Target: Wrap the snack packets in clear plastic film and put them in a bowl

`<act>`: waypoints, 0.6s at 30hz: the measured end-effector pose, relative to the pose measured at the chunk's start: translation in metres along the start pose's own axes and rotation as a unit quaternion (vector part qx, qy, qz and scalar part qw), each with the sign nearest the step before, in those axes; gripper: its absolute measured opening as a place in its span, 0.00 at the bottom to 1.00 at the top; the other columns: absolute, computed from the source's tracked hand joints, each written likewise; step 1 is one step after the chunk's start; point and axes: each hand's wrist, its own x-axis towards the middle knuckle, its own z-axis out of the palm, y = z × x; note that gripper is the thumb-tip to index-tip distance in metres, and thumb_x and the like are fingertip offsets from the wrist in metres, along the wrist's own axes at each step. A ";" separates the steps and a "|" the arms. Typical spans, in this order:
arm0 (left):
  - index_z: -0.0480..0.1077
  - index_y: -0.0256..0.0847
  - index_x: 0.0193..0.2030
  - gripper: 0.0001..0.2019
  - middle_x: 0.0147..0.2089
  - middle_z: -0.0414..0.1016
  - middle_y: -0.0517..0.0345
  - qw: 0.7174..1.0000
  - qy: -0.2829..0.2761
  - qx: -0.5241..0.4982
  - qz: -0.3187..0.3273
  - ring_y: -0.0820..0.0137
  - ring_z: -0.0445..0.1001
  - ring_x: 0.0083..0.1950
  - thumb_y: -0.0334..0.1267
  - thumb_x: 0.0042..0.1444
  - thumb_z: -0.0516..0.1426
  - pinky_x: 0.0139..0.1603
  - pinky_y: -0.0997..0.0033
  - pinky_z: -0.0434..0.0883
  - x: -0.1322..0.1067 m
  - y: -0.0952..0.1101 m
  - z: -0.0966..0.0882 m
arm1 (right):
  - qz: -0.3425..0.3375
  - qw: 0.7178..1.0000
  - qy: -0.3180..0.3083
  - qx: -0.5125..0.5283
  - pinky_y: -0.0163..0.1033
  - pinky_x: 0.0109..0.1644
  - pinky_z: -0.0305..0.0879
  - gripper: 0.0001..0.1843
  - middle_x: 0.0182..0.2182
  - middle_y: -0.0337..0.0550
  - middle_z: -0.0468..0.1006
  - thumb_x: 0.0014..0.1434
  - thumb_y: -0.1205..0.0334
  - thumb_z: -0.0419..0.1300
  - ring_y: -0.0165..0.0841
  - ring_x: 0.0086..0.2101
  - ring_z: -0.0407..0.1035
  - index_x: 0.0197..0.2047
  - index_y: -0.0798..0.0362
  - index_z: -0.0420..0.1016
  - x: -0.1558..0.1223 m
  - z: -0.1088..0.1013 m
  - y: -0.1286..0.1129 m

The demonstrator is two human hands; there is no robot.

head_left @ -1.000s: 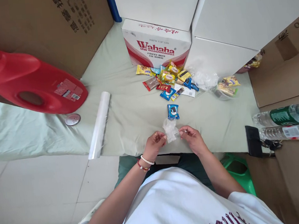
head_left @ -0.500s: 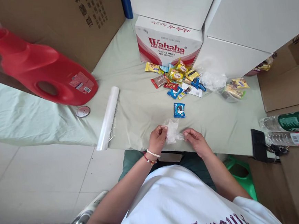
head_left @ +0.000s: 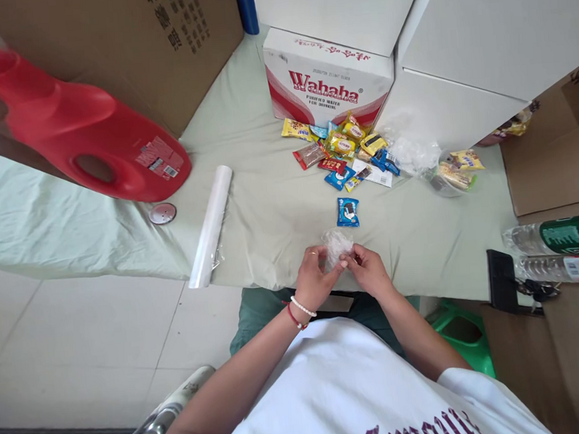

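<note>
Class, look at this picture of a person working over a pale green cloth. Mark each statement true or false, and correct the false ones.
1. The left hand and the right hand both hold the small crumpled clear plastic bag. True.
2. The blue snack packet is inside that bag. False: it lies on the pale green cloth, just beyond the bag.
3. The white roll of plastic film lies to the left of the hands. True.
4. The large red plastic jug stands upright. False: it lies on its side.
5. The white cardboard carton with red lettering stands behind the heap of colourful snack packets. True.
</note>
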 end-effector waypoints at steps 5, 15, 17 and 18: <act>0.72 0.43 0.36 0.14 0.35 0.76 0.56 0.994 0.000 -0.077 -0.080 0.67 0.74 0.38 0.52 0.57 0.62 0.41 0.66 0.74 0.017 -0.007 -0.006 | 0.013 0.999 -0.002 0.046 0.37 0.35 0.63 0.17 0.28 0.35 0.75 0.59 0.46 0.67 0.32 0.28 0.65 0.45 0.48 0.78 0.002 -0.010 -0.002; 0.74 0.43 0.40 0.16 0.44 0.78 0.53 0.998 -0.027 -0.053 -0.034 0.64 0.77 0.45 0.49 0.51 0.68 0.48 0.63 0.74 0.014 0.007 0.004 | 0.006 0.999 0.021 0.033 0.38 0.32 0.62 0.17 0.35 0.40 0.81 0.59 0.46 0.67 0.32 0.27 0.65 0.47 0.46 0.81 -0.004 -0.012 0.000; 0.74 0.42 0.38 0.16 0.41 0.78 0.54 0.997 -0.024 -0.059 -0.049 0.65 0.76 0.44 0.47 0.48 0.69 0.50 0.63 0.74 0.017 0.004 0.006 | 0.007 0.998 0.007 0.055 0.38 0.31 0.62 0.21 0.41 0.41 0.83 0.59 0.47 0.67 0.31 0.25 0.64 0.53 0.45 0.80 -0.006 -0.008 -0.005; 0.73 0.42 0.36 0.15 0.39 0.77 0.55 0.996 -0.024 -0.067 -0.060 0.65 0.76 0.42 0.47 0.48 0.69 0.49 0.64 0.73 0.019 0.001 0.005 | 0.009 0.998 0.011 0.057 0.38 0.30 0.62 0.23 0.44 0.42 0.83 0.59 0.49 0.68 0.29 0.25 0.63 0.56 0.44 0.78 -0.006 -0.008 -0.008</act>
